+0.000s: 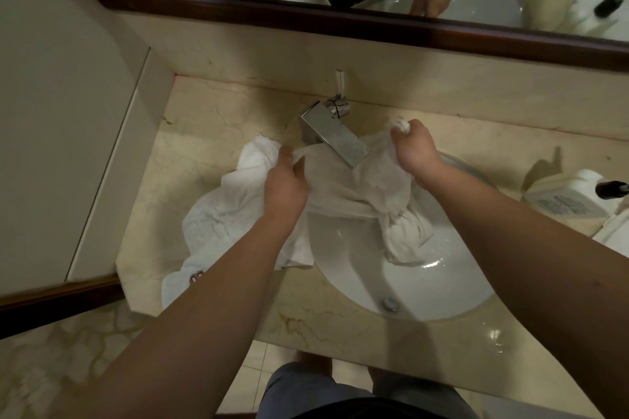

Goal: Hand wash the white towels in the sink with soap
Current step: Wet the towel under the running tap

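Head view: left hand [284,185] gripped edge of wet white cloth towel [374,180], fingers curled round fabric. Right hand [413,150] pinched bunched corner of same towel beside square chrome faucet [335,133]. Towel hung stretched between hands over round white ceramic sink [425,282]. Second dry white terry towel [218,218] lay on beige marble counter [190,133], left of sink. White soap pump bottle [568,197] lay at counter's right.

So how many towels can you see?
2. A wet towel is stretched between both hands over the sink; another towel lies on the counter, left. More may be hidden.
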A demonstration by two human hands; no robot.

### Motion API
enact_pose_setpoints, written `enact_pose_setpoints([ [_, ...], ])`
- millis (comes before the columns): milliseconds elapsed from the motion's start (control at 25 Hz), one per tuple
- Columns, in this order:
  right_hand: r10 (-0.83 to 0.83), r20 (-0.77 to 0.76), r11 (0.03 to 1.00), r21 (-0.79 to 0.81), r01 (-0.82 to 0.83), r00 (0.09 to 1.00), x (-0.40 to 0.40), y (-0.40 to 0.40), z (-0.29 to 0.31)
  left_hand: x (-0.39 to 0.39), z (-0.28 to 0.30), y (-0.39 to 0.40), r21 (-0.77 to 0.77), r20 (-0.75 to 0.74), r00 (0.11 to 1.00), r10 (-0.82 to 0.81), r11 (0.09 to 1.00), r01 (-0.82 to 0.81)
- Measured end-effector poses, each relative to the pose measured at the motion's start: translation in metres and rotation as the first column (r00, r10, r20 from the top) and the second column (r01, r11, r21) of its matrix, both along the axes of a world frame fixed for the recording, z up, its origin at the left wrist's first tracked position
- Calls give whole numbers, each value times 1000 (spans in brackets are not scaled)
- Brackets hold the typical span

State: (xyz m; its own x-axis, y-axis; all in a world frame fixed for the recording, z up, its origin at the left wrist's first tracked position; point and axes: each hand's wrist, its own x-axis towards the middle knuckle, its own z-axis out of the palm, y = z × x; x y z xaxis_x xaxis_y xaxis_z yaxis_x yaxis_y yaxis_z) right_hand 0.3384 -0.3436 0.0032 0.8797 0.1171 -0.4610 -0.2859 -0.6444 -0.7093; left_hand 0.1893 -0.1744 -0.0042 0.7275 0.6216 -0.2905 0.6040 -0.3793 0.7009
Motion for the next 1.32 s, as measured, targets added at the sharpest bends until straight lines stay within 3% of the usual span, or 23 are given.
enact_pose_setpoints([
  [120, 0, 5, 998, -55, 0, 1000, 7, 6, 5, -4, 4, 5, 28, -34, 999, 32, 999, -31],
  [240, 7, -68, 1000, 2, -6, 998, 12, 10, 6, -5, 13, 7, -22, -110, 982, 155, 987, -158],
  [360, 47, -61, 997, 70, -43, 997, 19, 24, 14, -8, 12, 5, -172, -115, 953, 281, 939, -297],
  [520, 130, 53, 991, -45, -127, 990, 36, 54, 25, -3, 18, 5, -425, -88, 964, 249, 866, -263],
  [640, 76, 83, 997, -12, -75, 994, 48, 75, 34, -2, 23, 5, -450, -93, 976, 198, 866, -219],
  [800, -22, 2, 996, 81, 22, 1000, 58, 90, 33, -11, 19, 0, -501, -15, 964, 267, 832, -238],
  [960, -4, -46, 994, 108, 9, 999, 55, 96, 25, -15, 14, -6, -548, -41, 938, 345, 777, -310],
  [1160, 49, 1, 996, 73, -49, 999, 53, 98, 17, -22, 12, -13, -598, -143, 892, 429, 680, -424],
  [1320, 44, 42, 998, 43, -46, 998, 48, 104, 15, -26, 10, -17, -557, -125, 887, 444, 709, -433],
])
